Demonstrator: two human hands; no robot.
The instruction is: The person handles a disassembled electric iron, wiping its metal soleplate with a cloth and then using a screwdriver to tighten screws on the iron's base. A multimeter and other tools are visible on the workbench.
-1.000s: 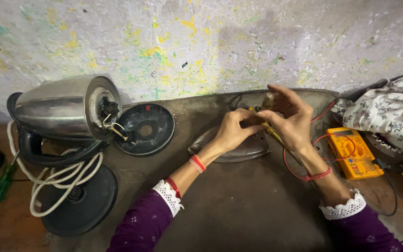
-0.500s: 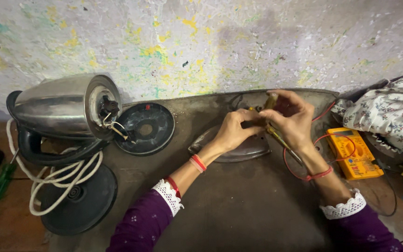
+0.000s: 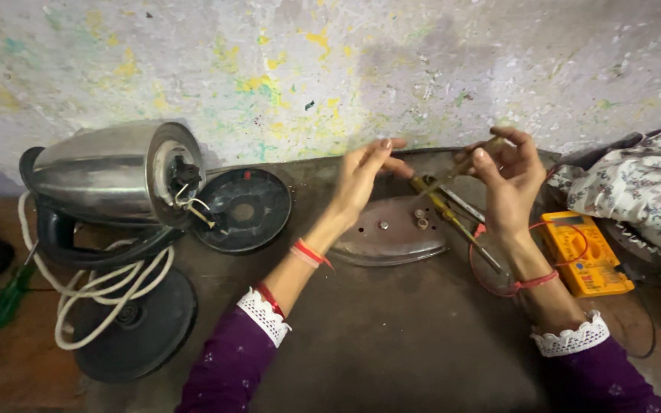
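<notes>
hands (image 3: pixel 365 180) apart, R hand (image 3: pixel 510 180) pinching probe (image 3: pixel 472 162)

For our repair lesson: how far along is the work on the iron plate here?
Done: the iron's metal plate lies bare on the table, stripped of its body. In hand: the right hand pinches a small part; the left hand hovers open beside it. Left: the yellow meter and screwdriver lie unused.

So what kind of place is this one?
Probably a small appliance repair bench: a steel kettle lies on its side with its base opened, a metal iron soleplate sits under the hands, a yellow multimeter lies right, against a stained, paint-flecked wall.
</notes>
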